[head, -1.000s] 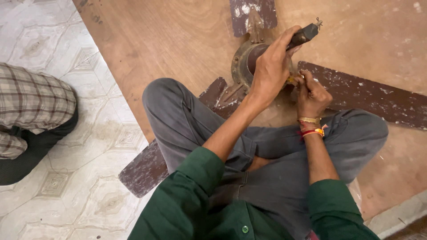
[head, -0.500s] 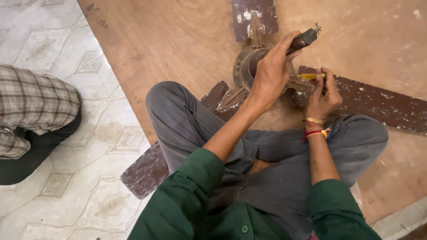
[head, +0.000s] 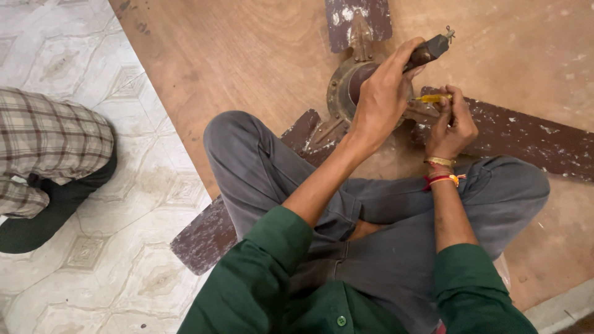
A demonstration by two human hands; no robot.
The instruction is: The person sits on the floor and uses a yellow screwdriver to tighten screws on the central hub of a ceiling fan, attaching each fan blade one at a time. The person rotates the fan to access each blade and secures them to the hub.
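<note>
Person sits cross-legged on a wooden board (head: 247, 55), old ceiling fan (head: 346, 93) lying flat before the knees. Left hand (head: 383, 99) wraps closed around the fan's dark rod (head: 428, 52), over the rusty hub. Right hand (head: 455, 120) pinches a yellow-handled tool (head: 431, 98), likely a screwdriver, tip hidden at the hub. Blades (head: 526, 133) flaking, spread three ways. Fan looks heavy, rigid, metal; blades thin, may bend — best gripped at rod or hub. Another person's checked sleeve (head: 49, 142) on tiles at left
</note>
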